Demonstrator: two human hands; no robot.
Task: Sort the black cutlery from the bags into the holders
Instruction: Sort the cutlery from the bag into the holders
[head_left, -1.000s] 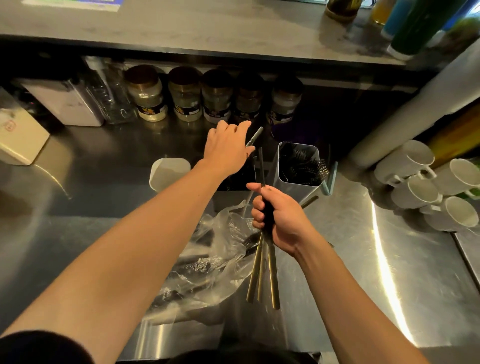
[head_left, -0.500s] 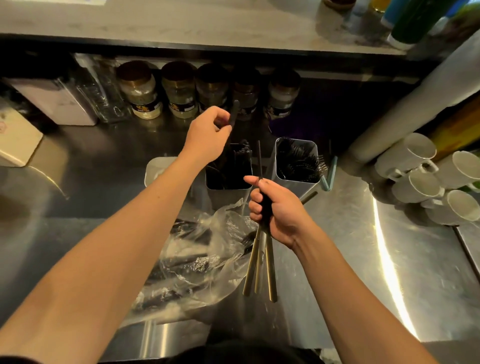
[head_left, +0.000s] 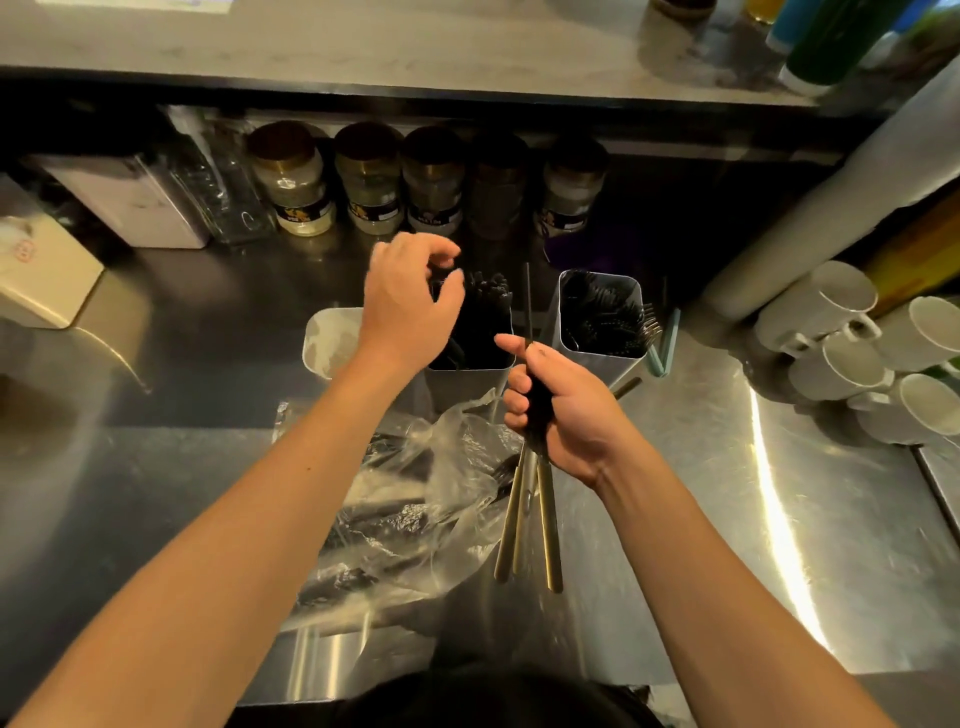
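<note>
My right hand (head_left: 563, 410) grips a bundle of black cutlery with gold handles (head_left: 530, 514) that hang down over the steel counter; one thin black piece sticks up from the fist. My left hand (head_left: 408, 306) hovers over the middle holder (head_left: 467, 382), fingers loosely curled, with nothing in it. That holder is packed with black cutlery. The right holder (head_left: 621, 364) also holds black pieces. A pale holder (head_left: 324, 343) stands to the left, partly hidden by my left wrist. A crumpled clear plastic bag (head_left: 415, 499) with dark cutlery inside lies under my forearms.
Several lidded jars (head_left: 369, 182) line the back under a shelf. White mugs (head_left: 852, 338) lie stacked at the right beside a pale tube (head_left: 831, 208). A white box (head_left: 47, 270) and a clear container (head_left: 130, 202) stand at the left.
My left hand held a black piece above the middle holder; now it is empty, and the piece is no longer in view on its own. My right hand has kept its bundle almost still.
</note>
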